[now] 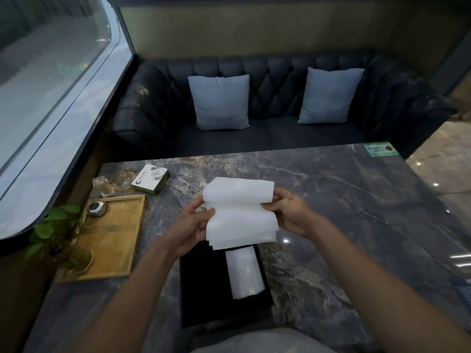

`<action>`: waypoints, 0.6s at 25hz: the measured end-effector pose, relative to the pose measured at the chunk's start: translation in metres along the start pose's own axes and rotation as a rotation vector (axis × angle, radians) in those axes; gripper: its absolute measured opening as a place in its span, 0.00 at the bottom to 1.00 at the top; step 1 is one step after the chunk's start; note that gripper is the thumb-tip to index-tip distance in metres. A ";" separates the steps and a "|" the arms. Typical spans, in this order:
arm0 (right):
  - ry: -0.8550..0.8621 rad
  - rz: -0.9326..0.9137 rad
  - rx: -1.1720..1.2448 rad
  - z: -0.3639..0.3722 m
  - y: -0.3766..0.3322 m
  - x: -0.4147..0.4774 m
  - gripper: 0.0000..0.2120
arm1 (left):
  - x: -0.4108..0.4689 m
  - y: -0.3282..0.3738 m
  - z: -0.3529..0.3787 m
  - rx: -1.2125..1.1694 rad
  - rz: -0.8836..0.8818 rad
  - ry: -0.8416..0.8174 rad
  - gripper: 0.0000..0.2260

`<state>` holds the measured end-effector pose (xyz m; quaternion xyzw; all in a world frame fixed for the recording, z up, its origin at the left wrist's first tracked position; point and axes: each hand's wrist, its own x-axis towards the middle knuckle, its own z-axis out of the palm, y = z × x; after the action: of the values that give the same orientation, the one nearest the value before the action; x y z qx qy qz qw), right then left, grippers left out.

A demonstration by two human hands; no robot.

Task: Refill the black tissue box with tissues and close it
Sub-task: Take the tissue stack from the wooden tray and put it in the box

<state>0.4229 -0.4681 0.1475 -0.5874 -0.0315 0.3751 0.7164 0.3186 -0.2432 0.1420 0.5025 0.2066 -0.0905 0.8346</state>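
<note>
Tissues (239, 212) are held as a bent white stack just above the black tissue box (204, 289), pinched at either side by the left hand (188, 225) and right hand (288, 212), probably to get the sheets squared up before loading. The box, seemingly open, is laid on the marble surface (331, 200) near the person, long axis near-to-far, with a white bundle (246, 271) lying lengthwise inside.

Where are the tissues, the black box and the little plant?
tissues (239, 212): head view, middle of the white stack.
black tissue box (204, 284): head view, dark left side.
plant (43, 230): head view, a green leaf.
</note>
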 end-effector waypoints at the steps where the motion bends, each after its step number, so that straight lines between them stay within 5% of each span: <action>1: 0.000 -0.002 -0.002 0.001 -0.002 0.000 0.18 | 0.000 0.001 0.000 -0.003 0.007 -0.009 0.17; 15: -0.014 -0.040 -0.012 0.006 -0.008 0.004 0.20 | 0.006 0.007 -0.003 0.009 0.083 0.009 0.15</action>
<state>0.4274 -0.4614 0.1549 -0.5882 -0.0501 0.3646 0.7201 0.3259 -0.2364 0.1437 0.5149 0.1890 -0.0545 0.8344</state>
